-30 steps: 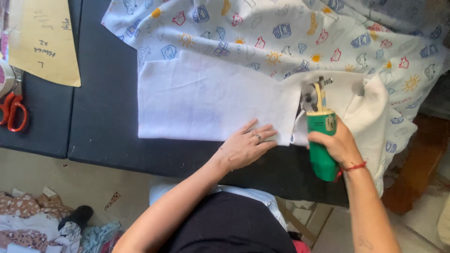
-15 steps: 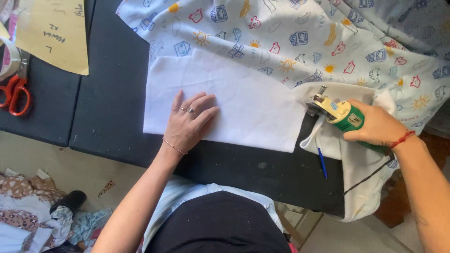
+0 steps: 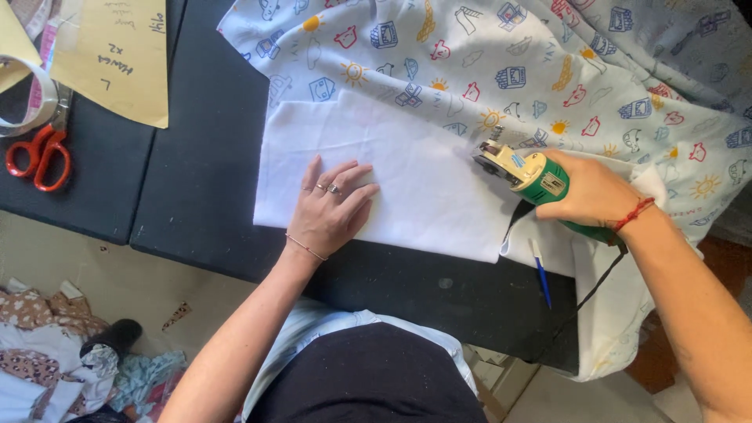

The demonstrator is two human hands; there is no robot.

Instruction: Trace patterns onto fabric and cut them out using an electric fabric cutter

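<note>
On the dark surface: left hand spread flat on white fabric; right hand gripping green electric cutter at fabric's right edge. Cutting step underway; needs steady hold-down, straight feed.

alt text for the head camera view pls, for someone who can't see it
A person's right hand holds a green electric fabric cutter at the edge of a white cloth, which the left hand presses flat on a black table. Printed fabric lies beyond; red scissors sit far left.
</note>
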